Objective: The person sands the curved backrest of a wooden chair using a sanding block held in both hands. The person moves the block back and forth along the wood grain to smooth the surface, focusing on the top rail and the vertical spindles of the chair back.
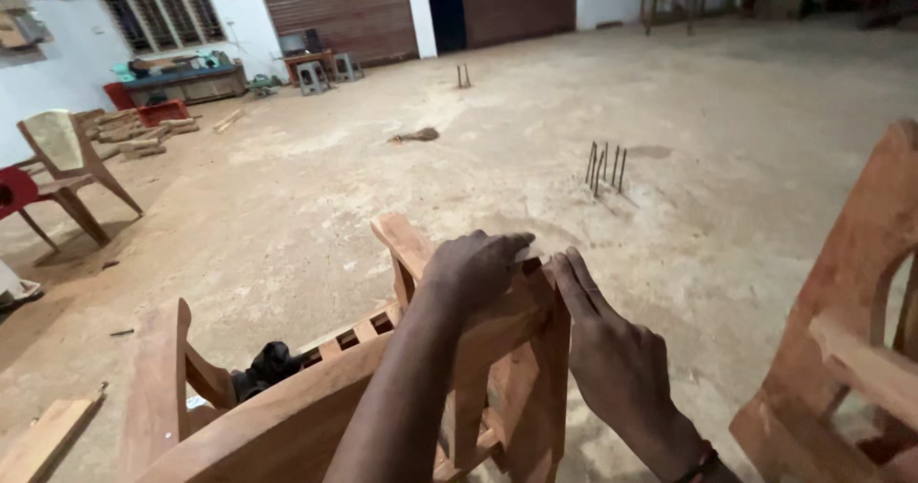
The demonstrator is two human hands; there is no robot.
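A bare wooden chair frame (316, 397) stands close in front of me, its armrest and leg joint near the middle bottom. My left hand (473, 268) is curled over the top of the joint with fingers closed on the wood. My right hand (612, 349) lies flat against the side of the same upright post (540, 387), fingers extended and pointing up to the joint. A dark tool-like object (268, 363) sits behind the chair's slats; what it is I cannot tell.
Another wooden chair frame (851, 320) rises at the right edge. Finished chairs (67, 163) stand at the far left, with stacked timber (134, 129) and a workbench (182, 76) behind. Metal rods (605, 165) stick up from the sandy floor (727, 139). A loose plank (43, 435) lies bottom left.
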